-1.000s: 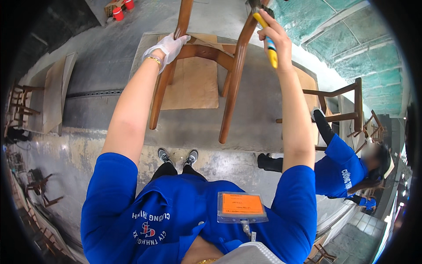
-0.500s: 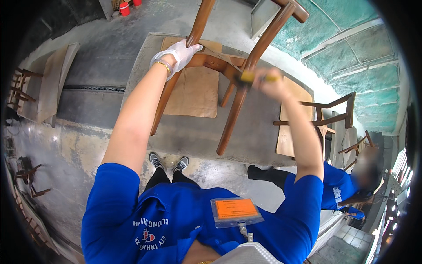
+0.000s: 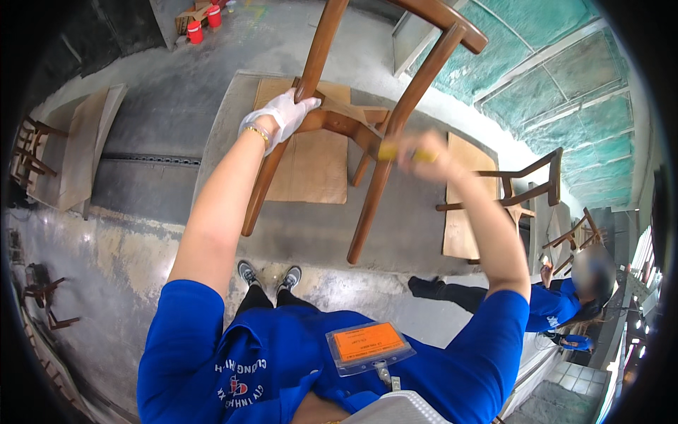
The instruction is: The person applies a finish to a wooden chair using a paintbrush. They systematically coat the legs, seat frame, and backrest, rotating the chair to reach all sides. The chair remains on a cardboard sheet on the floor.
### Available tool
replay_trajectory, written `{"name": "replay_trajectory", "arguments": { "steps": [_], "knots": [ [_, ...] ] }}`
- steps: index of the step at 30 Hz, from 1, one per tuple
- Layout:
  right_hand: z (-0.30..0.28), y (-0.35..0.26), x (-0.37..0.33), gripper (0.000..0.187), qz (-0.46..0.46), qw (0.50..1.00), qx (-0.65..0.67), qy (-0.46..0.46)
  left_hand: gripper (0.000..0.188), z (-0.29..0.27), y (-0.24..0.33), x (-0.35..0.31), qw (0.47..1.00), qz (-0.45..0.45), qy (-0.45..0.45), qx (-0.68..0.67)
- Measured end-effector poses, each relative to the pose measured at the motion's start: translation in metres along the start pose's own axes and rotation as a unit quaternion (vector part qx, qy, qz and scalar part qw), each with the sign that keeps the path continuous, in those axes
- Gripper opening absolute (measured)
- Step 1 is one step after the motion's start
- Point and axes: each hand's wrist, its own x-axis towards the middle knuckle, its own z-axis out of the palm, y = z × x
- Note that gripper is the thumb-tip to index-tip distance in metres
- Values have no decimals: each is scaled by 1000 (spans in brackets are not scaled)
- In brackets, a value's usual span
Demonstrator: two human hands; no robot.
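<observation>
A brown wooden chair frame [image 3: 385, 145] stands in front of me, tilted, with its curved top rail at the far side. My left hand [image 3: 282, 116], in a thin whitish glove, is closed around the frame at the joint of the left upright and the seat rail. Against the right leg, near that side's joint, my right hand [image 3: 422, 155] grips a yellow tool [image 3: 388, 150]. Motion smears the hand and the tool, so I cannot make out the tool's exact kind.
Beneath the chair is a grey-topped work surface [image 3: 311, 225] with brown cardboard [image 3: 311, 169] on it. Another chair frame [image 3: 530, 180] stands to the right, near a co-worker in a blue shirt [image 3: 554, 307]. More boards [image 3: 86, 148] and chair parts are at the left; red buckets [image 3: 195, 31] stand far off.
The yellow tool and my right hand have shifted slightly left and down along the chair's right leg. My left hand keeps its grip. The co-worker's hand has come into sight.
</observation>
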Motion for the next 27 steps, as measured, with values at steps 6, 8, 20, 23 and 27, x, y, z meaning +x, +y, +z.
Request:
{"name": "replay_trajectory", "arguments": {
  "steps": [6, 8, 20, 23, 27],
  "knots": [
    [-61, 59, 24, 20, -53, 916, -139, 373, 79, 13, -2, 1, 999, 6, 11, -30],
    [26, 45, -19, 22, -24, 957, -23, 287, 80, 16, 1, 7, 1000, -10, 14, -15],
    [126, -12, -82, 14, -22, 990, 84, 110, 96, 22, 14, 3, 997, -25, -26, -64],
    [73, 14, -49, 4, 11, 947, -113, 300, 83, 28, 8, 3, 999, -25, 27, -17],
    [122, -43, -63, 1, 56, 975, -173, 129, 97, 30, -2, 7, 997, 7, -9, -71]
  ]
}}
